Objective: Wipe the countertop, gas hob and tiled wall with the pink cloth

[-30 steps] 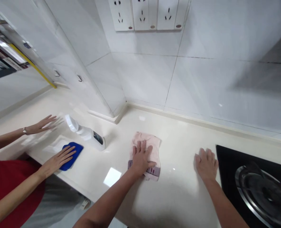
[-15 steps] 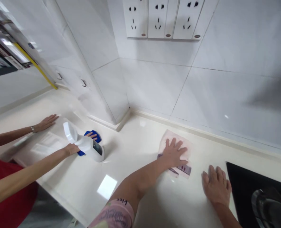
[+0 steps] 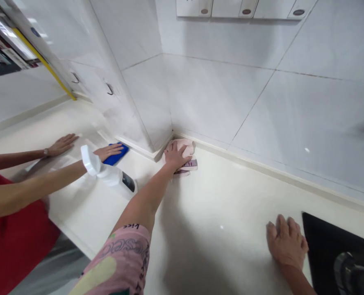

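My left hand [image 3: 175,157] lies with fingers spread on a pale pink cloth [image 3: 186,144] with a purple printed band. It presses the cloth onto the white countertop [image 3: 231,196], in the inner corner against the wall edging. To the right, my right hand [image 3: 288,241] rests palm down on the counter, fingers a little apart and slightly bent, with nothing visible in it. Its fingertips are beside the left edge of a black cooktop [image 3: 326,237]. A white spray bottle [image 3: 111,174] stands left of my left forearm.
At the left, a co-worker in a red top [image 3: 19,246] has one hand [image 3: 110,151] on a blue cloth [image 3: 120,155] and the other hand [image 3: 63,144] flat on the counter. A tiled wall [image 3: 215,94] with sockets [image 3: 246,9] and a jutting column [image 3: 120,82] bound the counter.
My left hand has slid the pink cloth left and away from me, from mid-counter into the corner. The co-worker's blue cloth has moved toward the column. My right hand stays by the cooktop.
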Demonstrator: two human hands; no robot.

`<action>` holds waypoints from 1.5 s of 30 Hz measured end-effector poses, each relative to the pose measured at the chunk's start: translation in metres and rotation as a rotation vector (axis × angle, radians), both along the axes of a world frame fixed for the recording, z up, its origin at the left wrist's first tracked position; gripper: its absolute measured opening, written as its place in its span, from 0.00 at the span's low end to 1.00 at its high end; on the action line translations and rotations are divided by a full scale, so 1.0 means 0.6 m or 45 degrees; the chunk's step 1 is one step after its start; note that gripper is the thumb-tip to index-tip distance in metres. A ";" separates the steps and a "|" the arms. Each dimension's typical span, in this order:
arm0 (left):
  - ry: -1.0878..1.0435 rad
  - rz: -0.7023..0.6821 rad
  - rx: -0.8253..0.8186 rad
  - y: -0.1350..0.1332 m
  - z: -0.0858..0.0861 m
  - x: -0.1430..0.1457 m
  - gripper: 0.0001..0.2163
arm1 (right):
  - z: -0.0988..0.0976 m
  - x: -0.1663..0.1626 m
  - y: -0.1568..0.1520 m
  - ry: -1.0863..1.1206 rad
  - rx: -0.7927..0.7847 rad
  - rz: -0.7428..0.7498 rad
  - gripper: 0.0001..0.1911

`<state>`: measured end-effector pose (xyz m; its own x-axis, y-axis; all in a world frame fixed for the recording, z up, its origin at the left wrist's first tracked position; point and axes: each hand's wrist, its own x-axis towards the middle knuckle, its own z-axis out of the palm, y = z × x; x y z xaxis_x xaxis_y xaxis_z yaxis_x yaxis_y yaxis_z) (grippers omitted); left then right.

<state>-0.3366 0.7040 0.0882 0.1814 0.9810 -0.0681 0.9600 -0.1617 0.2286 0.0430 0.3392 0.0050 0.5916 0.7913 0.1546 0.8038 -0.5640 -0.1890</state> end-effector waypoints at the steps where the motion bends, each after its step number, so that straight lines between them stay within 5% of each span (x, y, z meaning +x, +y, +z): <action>1: 0.005 -0.002 0.005 -0.002 0.001 -0.001 0.39 | 0.002 0.000 0.000 0.001 0.000 -0.003 0.40; 5: 0.002 0.042 0.072 -0.054 -0.005 -0.001 0.33 | 0.003 0.004 0.000 0.038 -0.020 -0.007 0.40; 9: 0.019 0.080 0.168 -0.155 -0.019 -0.033 0.32 | -0.006 0.014 -0.001 0.074 -0.006 -0.013 0.42; 19: 0.112 -0.027 0.336 -0.501 -0.043 -0.207 0.32 | -0.024 0.023 0.002 0.069 0.025 0.006 0.43; 23: 0.087 -0.120 0.421 -0.571 -0.068 -0.273 0.34 | -0.041 0.023 0.009 0.064 0.054 0.009 0.43; 26: 0.088 -0.093 0.436 -0.543 -0.086 -0.273 0.33 | -0.044 0.016 0.015 0.039 0.068 0.003 0.41; 29: 0.109 -0.081 0.454 -0.455 -0.084 -0.221 0.30 | -0.040 0.005 0.020 -0.015 0.065 -0.002 0.41; 35: 0.114 0.012 0.393 -0.208 -0.045 -0.041 0.30 | -0.041 0.001 0.028 -0.051 0.049 -0.019 0.40; 38: 0.078 0.106 0.293 -0.135 -0.039 0.059 0.32 | -0.050 0.004 0.031 -0.075 0.054 -0.026 0.40; 41: -0.012 -0.073 0.282 -0.141 -0.062 0.156 0.31 | -0.057 0.007 0.030 -0.102 0.062 -0.026 0.41; 45: -0.196 -0.553 0.288 -0.248 -0.111 0.255 0.29 | -0.056 0.010 0.026 -0.118 0.064 0.014 0.42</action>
